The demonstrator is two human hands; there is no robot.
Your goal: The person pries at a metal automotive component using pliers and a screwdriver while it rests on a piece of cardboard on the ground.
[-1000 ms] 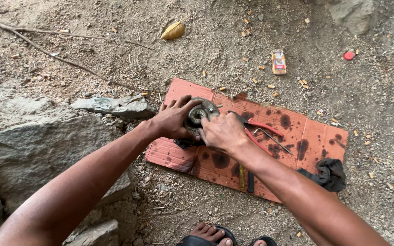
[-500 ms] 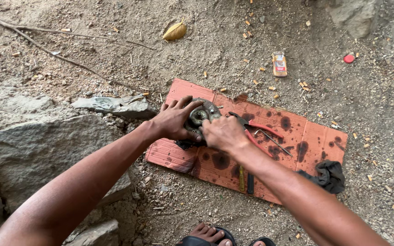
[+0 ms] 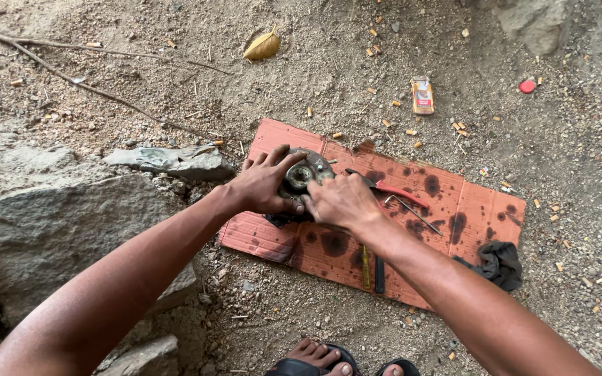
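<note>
A round, greasy metal machine part [image 3: 306, 174] with a hub in its middle rests on a sheet of oil-stained reddish cardboard [image 3: 479, 212] on the dirt. My left hand [image 3: 263, 184] grips its left side, fingers wrapped over the rim. On the part's right side my right hand [image 3: 341, 202] is closed against it; what lies under the fingers is hidden. Red-handled pliers [image 3: 395, 191] and a thin metal rod [image 3: 416, 214] lie just right of my hands. Near the cardboard's front edge lies a screwdriver [image 3: 373, 264].
A dark rag [image 3: 497, 263] sits at the cardboard's right front corner. Large grey rocks [image 3: 50, 230] lie to the left, more at top right. A small carton [image 3: 422, 95], a red cap [image 3: 527, 86], a dry leaf [image 3: 262, 47] and twigs lie on the dirt. My sandalled feet [image 3: 336, 358] are at the bottom.
Both hands stay on the round part in the same place. My fingers have shifted slightly on it; nothing else has moved.
</note>
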